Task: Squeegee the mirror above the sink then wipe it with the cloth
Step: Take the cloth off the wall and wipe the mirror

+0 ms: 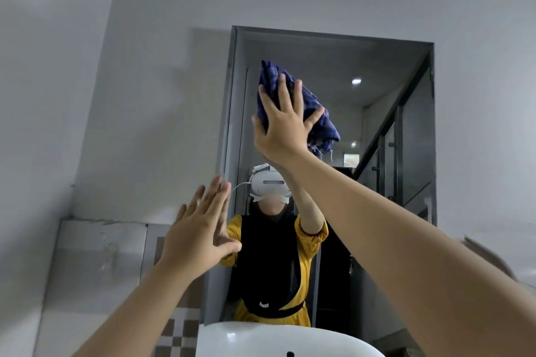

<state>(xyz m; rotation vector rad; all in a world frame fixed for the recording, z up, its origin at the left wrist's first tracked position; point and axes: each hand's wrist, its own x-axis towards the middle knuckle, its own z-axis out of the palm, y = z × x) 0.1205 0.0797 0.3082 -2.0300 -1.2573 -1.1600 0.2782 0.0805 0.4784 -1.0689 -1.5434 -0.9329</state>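
A tall rectangular mirror with a dark frame hangs on the grey wall above the white sink. My right hand is raised and presses a blue checked cloth flat against the upper left of the glass, fingers spread over it. My left hand is open with fingers apart, held flat at the mirror's left edge, lower down, holding nothing. No squeegee is in view. The mirror reflects a person in yellow and black wearing a white headset.
Grey wall surrounds the mirror. A pale panel and checked tiles sit at the lower left beside the sink. The mirror also reflects a dark stair rail and ceiling lights.
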